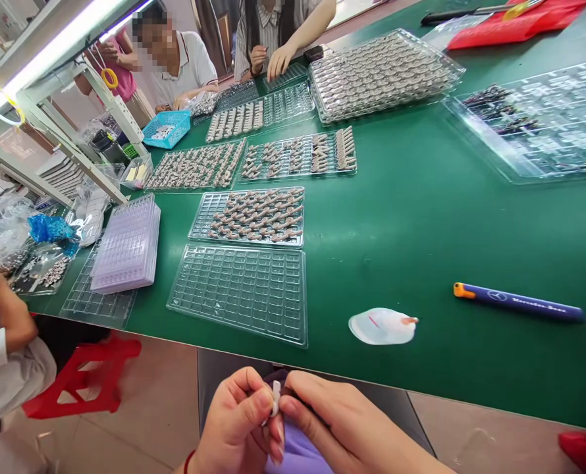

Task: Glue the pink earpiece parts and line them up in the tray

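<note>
Pinching a small white piece [276, 396] in the left hand [241, 415], just before the near edge of the table [396, 237]; not possible to tell the grip of the right hand [345, 415]. Could perhaps slip down to the purple cloth [297, 453], from pinching too loosely.

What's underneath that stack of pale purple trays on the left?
A clear gridded tray pokes out from beneath the stack, on the green table. Whatever lies directly under the stack is covered, so I can't tell what else is there.
</note>
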